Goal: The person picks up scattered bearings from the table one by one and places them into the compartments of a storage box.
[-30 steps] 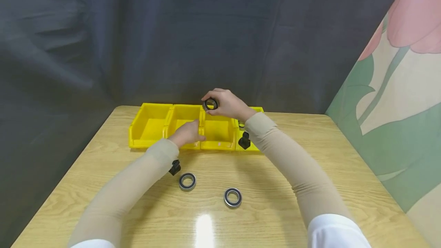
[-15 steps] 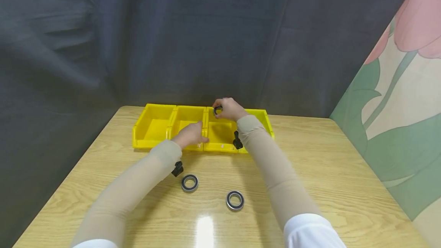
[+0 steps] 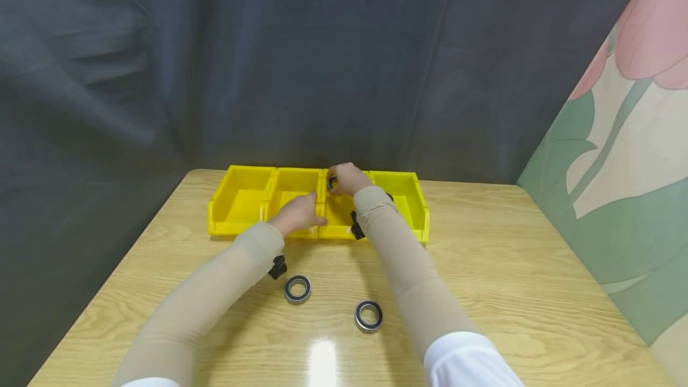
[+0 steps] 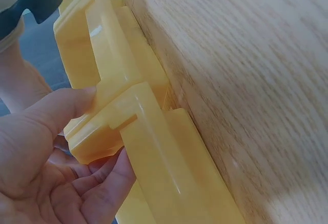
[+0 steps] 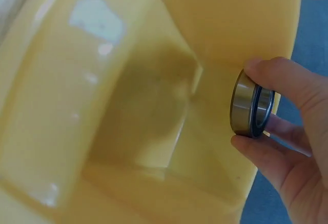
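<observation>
My right hand (image 3: 349, 179) pinches a ball bearing (image 5: 245, 105) by its edge, thumb on one side and fingers on the other. In the right wrist view the bearing is held over the inside of the third yellow bin (image 5: 148, 111), near its back wall and apart from the floor. My left hand (image 3: 297, 214) grips the side wall between the second bin (image 3: 297, 178) and the third, its thumb and fingers on opposite faces of the yellow plastic (image 4: 102, 131). Two more bearings lie flat on the table, one at left (image 3: 298, 289) and one at right (image 3: 368, 316).
The leftmost bin (image 3: 228, 227) and the rightmost bin (image 3: 424, 229) end the row. A dark item (image 3: 390, 197), mostly behind my right forearm, shows in the rightmost bin. A dark curtain (image 3: 322, 64) hangs behind the wooden table (image 3: 484, 267).
My right hand has come down with the bearing toward the third bin, and the right forearm has swung left, uncovering more of the rightmost bin. My left hand keeps its grip.
</observation>
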Action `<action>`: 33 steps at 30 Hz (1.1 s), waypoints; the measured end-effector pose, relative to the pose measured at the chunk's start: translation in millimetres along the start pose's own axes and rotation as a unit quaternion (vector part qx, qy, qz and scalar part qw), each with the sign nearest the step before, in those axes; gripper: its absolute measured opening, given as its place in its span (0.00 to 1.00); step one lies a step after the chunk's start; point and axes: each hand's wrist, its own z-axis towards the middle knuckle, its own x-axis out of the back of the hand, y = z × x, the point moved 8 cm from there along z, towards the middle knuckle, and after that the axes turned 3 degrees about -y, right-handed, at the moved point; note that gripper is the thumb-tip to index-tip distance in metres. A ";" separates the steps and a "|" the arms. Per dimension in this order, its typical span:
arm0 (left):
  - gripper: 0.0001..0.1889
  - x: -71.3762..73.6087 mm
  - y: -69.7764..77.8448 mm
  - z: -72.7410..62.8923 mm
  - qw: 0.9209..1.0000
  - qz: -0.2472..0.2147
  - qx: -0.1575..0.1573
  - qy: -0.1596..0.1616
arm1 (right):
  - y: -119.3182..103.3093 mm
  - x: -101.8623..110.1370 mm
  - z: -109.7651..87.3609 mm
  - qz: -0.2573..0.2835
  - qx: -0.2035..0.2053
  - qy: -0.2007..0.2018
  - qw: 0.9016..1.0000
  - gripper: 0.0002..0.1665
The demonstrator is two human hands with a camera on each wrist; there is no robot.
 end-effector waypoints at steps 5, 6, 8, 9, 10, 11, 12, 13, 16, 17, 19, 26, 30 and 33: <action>0.45 1.6 1.2 -1.5 1.000 0.001 -0.004 0.005 | 4.7 -8.6 4.8 0.016 -0.018 -0.010 1.000 0.25; 0.45 1.7 1.4 -1.6 1.000 0.003 -0.005 0.004 | 5.8 -11.0 5.9 0.019 -0.021 -0.014 1.000 0.25; 0.45 1.8 1.7 -1.7 1.000 0.006 -0.005 0.004 | 7.4 -15.7 7.8 0.024 -0.023 -0.018 0.999 0.24; 0.45 1.7 1.8 -1.8 1.000 0.006 -0.004 0.003 | 7.9 -17.8 8.6 0.025 -0.022 -0.018 0.999 0.24; 0.45 1.9 2.1 -1.8 1.000 0.006 -0.003 0.004 | 7.9 -20.0 9.3 0.025 -0.019 -0.019 0.999 0.23; 0.45 1.9 2.0 -1.9 1.000 0.006 -0.002 0.004 | 7.8 -22.2 10.0 0.026 -0.016 -0.018 0.999 0.22; 0.45 1.9 2.2 -2.0 1.000 0.007 -0.001 0.004 | 7.4 -24.1 10.3 0.027 -0.012 -0.018 0.999 0.22; 0.45 1.7 2.1 -2.2 1.000 0.006 0.000 0.005 | 6.9 -26.1 10.7 0.029 -0.008 -0.016 0.999 0.21; 0.44 1.0 2.0 -3.0 1.000 0.004 -0.001 0.007 | 5.7 -31.7 10.2 0.039 -0.006 -0.017 0.999 0.20; 0.43 0.7 2.2 -3.5 1.000 0.003 -0.003 0.009 | 5.8 -33.4 9.6 0.040 -0.009 -0.016 0.999 0.20; 0.41 0.0 2.6 -4.1 1.000 0.002 -0.007 0.012 | 5.8 -36.9 8.8 0.034 -0.012 -0.016 0.999 0.21; 0.33 -0.8 2.3 -3.4 1.000 0.006 -0.015 0.016 | 9.1 -47.3 11.9 0.033 -0.033 -0.007 0.999 0.22; 0.35 -0.1 1.5 -2.3 1.000 0.008 -0.017 0.019 | 12.4 -51.3 14.1 0.046 -0.051 -0.009 0.998 0.24; 0.35 0.5 0.9 -1.4 1.000 0.007 -0.018 0.021 | 13.0 -52.6 15.4 0.047 -0.055 -0.009 0.997 0.24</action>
